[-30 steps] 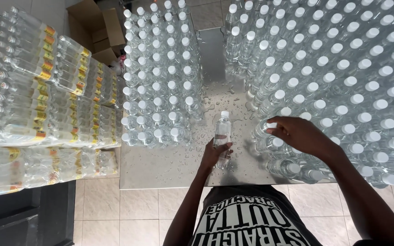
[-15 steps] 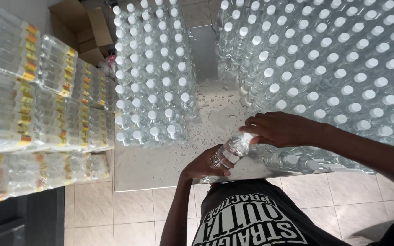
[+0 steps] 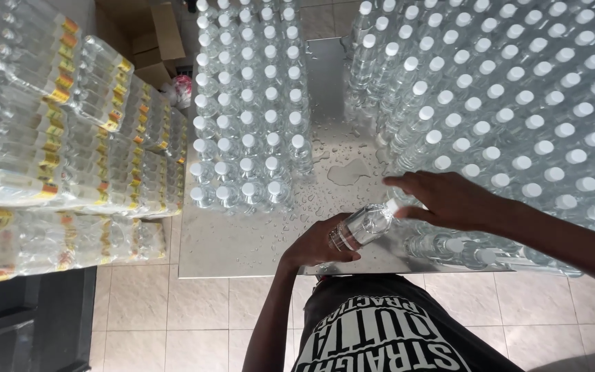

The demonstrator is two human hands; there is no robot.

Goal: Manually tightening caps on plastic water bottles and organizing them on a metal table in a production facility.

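Observation:
My left hand grips a clear plastic water bottle by its lower end, tilted on its side above the wet metal table. My right hand hovers over the bottle's white cap, fingers spread and touching the cap end. A block of upright white-capped bottles stands to the left on the table. A larger block of bottles fills the right side, just behind my right hand. A few bottles lie on their sides under my right forearm.
Shrink-wrapped packs of labelled bottles are stacked at the left. Cardboard boxes sit at the back left. Water drops and a puddle cover the table's middle strip. Beige tiled floor lies below the table edge.
The bottle went from upright in my left hand to tilted on its side. My right hand moved from the right-hand bottles over to the bottle's cap.

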